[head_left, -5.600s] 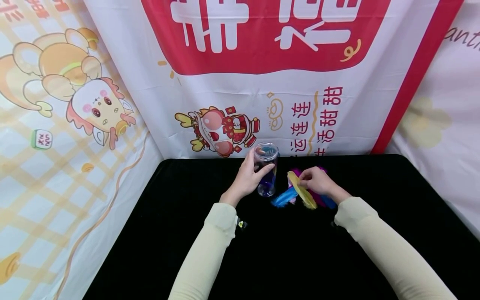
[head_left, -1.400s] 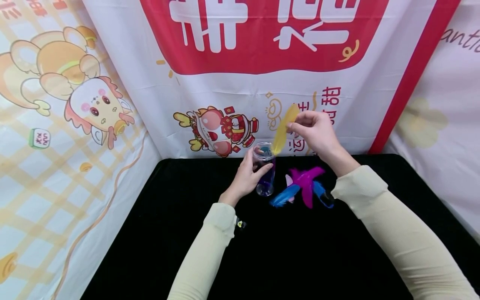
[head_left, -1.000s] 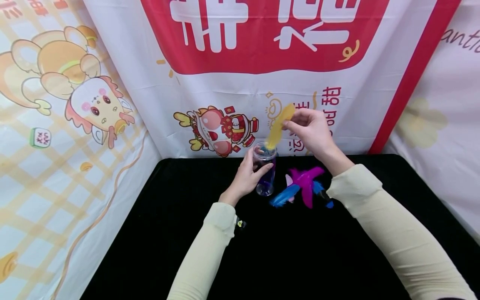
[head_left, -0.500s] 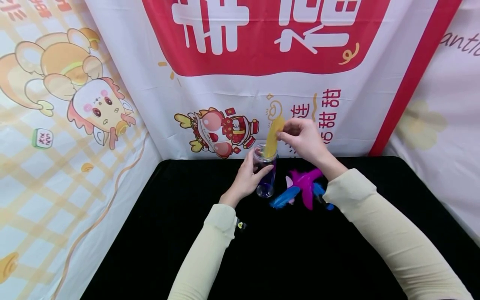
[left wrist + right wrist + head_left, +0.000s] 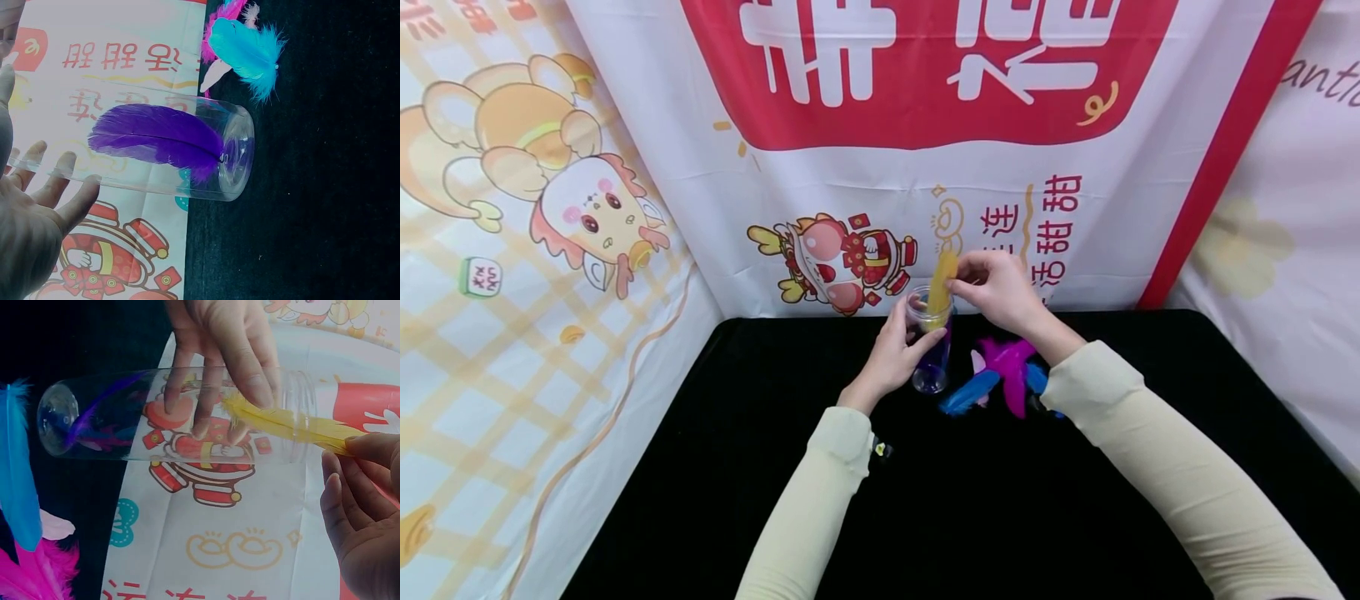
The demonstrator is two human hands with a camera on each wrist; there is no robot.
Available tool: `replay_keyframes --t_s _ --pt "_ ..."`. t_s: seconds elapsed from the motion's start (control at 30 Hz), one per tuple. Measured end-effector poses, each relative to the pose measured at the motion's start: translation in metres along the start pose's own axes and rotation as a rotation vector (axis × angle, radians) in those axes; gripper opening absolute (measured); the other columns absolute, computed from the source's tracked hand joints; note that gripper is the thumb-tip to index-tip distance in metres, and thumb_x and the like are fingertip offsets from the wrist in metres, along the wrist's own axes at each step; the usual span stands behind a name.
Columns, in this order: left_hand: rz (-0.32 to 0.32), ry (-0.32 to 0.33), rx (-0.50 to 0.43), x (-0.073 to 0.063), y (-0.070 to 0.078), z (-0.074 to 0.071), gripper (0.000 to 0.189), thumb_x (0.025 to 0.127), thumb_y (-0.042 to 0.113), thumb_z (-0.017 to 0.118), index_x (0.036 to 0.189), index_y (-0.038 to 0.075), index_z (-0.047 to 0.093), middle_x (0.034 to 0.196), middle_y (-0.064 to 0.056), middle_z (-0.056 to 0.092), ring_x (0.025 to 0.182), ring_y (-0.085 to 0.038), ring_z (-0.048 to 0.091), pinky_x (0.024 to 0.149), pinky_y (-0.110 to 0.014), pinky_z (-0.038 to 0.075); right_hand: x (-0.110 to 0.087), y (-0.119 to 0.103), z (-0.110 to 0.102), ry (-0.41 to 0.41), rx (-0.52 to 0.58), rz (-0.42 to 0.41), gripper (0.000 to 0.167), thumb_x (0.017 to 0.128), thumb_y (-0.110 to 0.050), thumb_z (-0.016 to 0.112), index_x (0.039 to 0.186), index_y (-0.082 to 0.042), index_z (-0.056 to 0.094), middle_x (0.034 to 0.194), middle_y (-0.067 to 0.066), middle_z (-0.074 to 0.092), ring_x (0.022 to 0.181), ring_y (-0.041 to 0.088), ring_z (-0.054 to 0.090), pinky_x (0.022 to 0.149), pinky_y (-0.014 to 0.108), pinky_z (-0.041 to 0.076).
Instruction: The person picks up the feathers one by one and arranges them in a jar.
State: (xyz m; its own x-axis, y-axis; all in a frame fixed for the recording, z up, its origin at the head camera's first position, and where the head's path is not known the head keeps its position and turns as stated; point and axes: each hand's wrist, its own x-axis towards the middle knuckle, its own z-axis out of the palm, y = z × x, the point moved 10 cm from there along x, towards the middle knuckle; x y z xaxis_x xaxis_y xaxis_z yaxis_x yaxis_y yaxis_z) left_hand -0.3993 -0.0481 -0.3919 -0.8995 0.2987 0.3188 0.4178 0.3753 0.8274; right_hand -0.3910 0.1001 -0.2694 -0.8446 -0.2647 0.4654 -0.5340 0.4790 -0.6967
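Observation:
My left hand (image 5: 891, 352) grips a clear plastic jar (image 5: 931, 379) around its upper side, and the jar stands upright on the black table. A purple feather (image 5: 156, 137) lies inside, its lower end at the jar's bottom. Between thumb and fingers my right hand (image 5: 996, 287) pinches a yellow feather (image 5: 942, 283) at the jar's mouth. In the right wrist view the yellow feather's fluffy end is inside the jar, and its other end sticks out past the rim. Right of the jar lie a blue feather (image 5: 972, 393), magenta feathers (image 5: 1011, 367) and a pale pink feather (image 5: 56, 526).
Another blue feather (image 5: 1036, 378) lies partly behind my right sleeve. The black table (image 5: 985, 500) meets a white and red printed cloth (image 5: 835, 183) just behind the jar. A patterned cloth (image 5: 512, 350) hangs on the left.
My right hand picked the yellow feather off the pile, raised it, then moved left and lowered it into the jar's mouth. My left hand has kept its hold on the jar.

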Motion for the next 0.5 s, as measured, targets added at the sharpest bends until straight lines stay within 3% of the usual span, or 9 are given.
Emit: replay_keyframes --t_s 0.3,0.5 --pt "-0.01 -0.001 -0.006 0.0 -0.001 0.0 0.076 0.1 0.041 0.066 0.158 0.014 0.026 0.146 -0.01 0.046 0.132 -0.023 0.053 0.107 -0.046 0.048 0.001 0.005 0.012 -0.034 -0.045 -0.001 0.008 0.091 -0.01 0.076 0.097 -0.004 0.077 0.092 0.009 0.076 0.086 0.021 0.069 0.079 0.04 0.058" --pt "-0.004 -0.005 -0.004 0.0 -0.001 0.0 0.076 0.1 0.042 0.065 0.158 0.014 0.025 0.147 -0.014 0.045 0.133 -0.024 0.052 0.107 -0.046 0.048 0.0 0.008 0.018 -0.046 -0.1 -0.013 0.006 0.092 -0.015 0.077 0.095 -0.01 0.077 0.091 0.004 0.076 0.085 0.02 0.068 0.076 0.04 0.054"
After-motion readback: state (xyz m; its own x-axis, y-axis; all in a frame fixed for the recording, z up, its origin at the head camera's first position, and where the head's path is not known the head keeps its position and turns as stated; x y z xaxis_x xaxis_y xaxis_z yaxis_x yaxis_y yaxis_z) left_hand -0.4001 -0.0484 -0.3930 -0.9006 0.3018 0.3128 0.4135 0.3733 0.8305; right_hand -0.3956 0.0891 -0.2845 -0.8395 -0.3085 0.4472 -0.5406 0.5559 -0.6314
